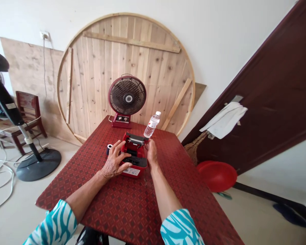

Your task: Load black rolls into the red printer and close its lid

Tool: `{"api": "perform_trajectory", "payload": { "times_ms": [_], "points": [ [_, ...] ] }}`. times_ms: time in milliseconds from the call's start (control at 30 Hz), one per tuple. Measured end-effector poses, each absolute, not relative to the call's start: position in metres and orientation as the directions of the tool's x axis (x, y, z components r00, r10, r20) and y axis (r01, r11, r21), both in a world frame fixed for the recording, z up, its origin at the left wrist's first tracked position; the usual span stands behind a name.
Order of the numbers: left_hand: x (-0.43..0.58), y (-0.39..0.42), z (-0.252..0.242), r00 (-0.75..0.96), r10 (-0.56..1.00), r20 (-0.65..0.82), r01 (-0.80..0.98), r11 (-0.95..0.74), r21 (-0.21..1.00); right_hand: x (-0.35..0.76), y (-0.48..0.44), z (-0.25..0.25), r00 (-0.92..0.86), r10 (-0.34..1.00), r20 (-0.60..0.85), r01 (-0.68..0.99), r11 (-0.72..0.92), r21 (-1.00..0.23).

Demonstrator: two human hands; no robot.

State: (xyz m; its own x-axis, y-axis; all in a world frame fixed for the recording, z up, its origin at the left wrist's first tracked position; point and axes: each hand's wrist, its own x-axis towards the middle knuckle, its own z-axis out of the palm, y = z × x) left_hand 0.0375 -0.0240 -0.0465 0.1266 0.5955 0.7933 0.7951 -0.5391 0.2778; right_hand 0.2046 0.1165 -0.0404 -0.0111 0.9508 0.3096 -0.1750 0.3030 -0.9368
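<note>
Through the head camera I had the left hand (114,160) lying open on the near side of a small red boxy machine (135,147), its fingers spread and not visibly gripping anything. The right hand (152,153) stood against the machine's far right corner with its fingers drawn together; I could not tell whether it had hold of the machine. The machine, its top raised, sat mid-way along the red diamond-patterned counter (66,190). A small black roll (109,149) stood just beside the left hand, a clear plastic water bottle (152,124) tilted just above the right hand, and a red desk fan (127,97) stood behind them.
</note>
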Motion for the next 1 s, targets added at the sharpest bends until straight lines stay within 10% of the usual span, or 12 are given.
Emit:
{"api": "perform_trajectory", "payload": {
  "times_ms": [267,1000],
  "points": [
    [0.035,-0.023,-0.05,0.114,0.585,0.803,0.796,-0.537,0.279,0.218,0.074,-0.06,0.048,0.872,0.487,0.067,0.484,-0.873],
    [0.028,-0.028,-0.058,0.035,0.749,0.661,0.759,-0.451,0.47,0.211,0.057,-0.081,0.092,0.935,0.344,-0.068,0.35,-0.934]
  ]
}}
